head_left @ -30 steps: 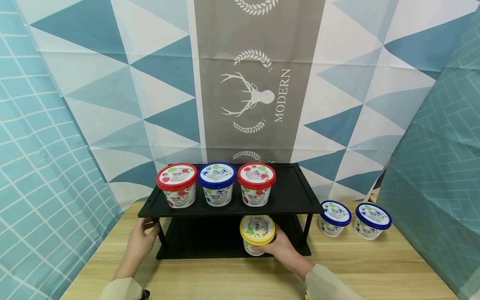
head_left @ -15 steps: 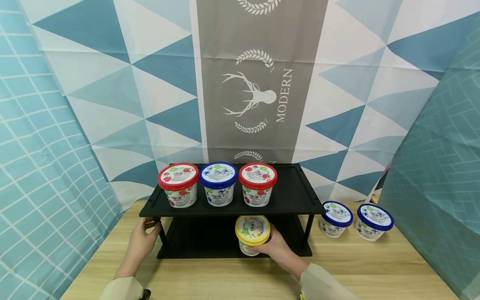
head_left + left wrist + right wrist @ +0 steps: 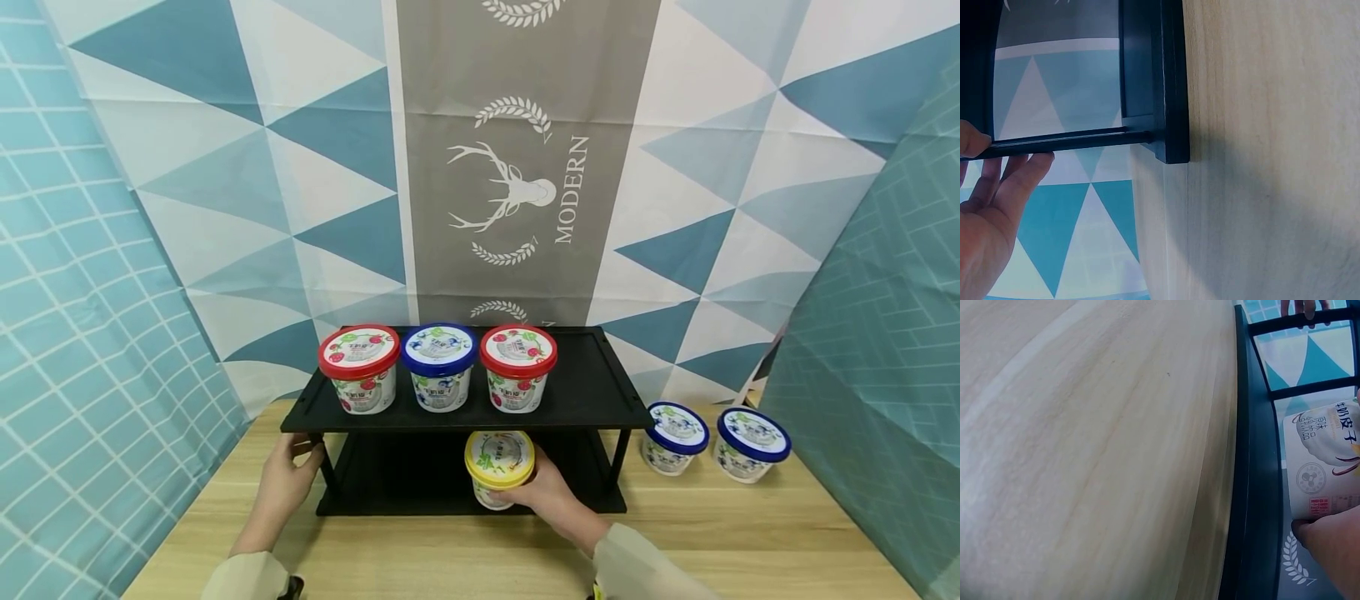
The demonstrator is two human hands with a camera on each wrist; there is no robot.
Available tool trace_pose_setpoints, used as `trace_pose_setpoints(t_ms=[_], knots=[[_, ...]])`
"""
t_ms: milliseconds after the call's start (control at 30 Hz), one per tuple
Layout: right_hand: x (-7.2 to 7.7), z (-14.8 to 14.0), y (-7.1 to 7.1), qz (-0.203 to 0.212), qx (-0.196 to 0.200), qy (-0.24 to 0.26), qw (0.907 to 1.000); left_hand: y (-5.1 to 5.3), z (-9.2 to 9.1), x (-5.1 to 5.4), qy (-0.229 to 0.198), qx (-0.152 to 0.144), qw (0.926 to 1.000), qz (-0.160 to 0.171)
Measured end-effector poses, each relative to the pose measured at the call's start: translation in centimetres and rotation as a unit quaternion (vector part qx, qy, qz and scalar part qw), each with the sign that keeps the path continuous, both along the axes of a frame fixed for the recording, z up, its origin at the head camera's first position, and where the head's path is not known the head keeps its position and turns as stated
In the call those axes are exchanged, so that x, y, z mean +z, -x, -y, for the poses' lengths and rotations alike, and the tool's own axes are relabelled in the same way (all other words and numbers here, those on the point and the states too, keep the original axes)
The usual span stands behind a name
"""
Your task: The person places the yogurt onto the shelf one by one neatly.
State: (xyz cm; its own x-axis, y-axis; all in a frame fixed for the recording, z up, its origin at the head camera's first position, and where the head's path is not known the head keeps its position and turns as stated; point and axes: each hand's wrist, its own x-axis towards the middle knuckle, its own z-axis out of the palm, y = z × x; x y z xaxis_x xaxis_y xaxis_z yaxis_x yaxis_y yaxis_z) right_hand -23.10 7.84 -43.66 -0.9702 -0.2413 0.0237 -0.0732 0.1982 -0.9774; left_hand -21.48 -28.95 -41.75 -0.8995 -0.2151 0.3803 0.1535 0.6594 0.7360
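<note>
In the head view my right hand [image 3: 546, 493] grips a tub with a yellow lid [image 3: 499, 458] from its right side, at the front of the rack's lower level. The right wrist view shows the white side of this tub [image 3: 1319, 459] with my thumb [image 3: 1329, 544] against it; whether its base touches the lower shelf I cannot tell. My left hand [image 3: 287, 479] holds the left front post of the black two-tier rack [image 3: 585, 375]. Up close, thumb and fingertips of that hand [image 3: 991, 231] lie on opposite sides of the post [image 3: 1079, 141].
On the upper tier stand a red-lidded tub [image 3: 360, 367], a blue-lidded tub [image 3: 440, 367] and another red-lidded tub [image 3: 517, 367]. Two more blue-lidded tubs, one nearer [image 3: 675, 437] and one farther right [image 3: 752, 443], sit on the wooden table [image 3: 420, 554]. Patterned cloth [image 3: 337, 150] hangs behind.
My right hand has shifted a little to the left along the lower level with the yellow-lidded tub. The left hand stays at the rack's post.
</note>
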Motion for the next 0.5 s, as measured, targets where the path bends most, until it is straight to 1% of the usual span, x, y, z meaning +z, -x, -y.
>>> trace_pose_setpoints(t_ms=[67,267,500], knots=[[0.0,0.2,0.1,-0.005,-0.001,-0.005,1.0000,0.0,0.0,0.0,0.000,0.000,1.0000,0.002],[0.3,0.7,0.2,-0.009,0.006,0.001,0.9999,0.0,0.0,-0.1,-0.002,-0.001,1.0000,-0.002],[0.5,1.3,0.3,-0.009,-0.003,-0.014,0.9999,-0.1,-0.1,-0.1,-0.010,-0.006,0.9999,-0.001]])
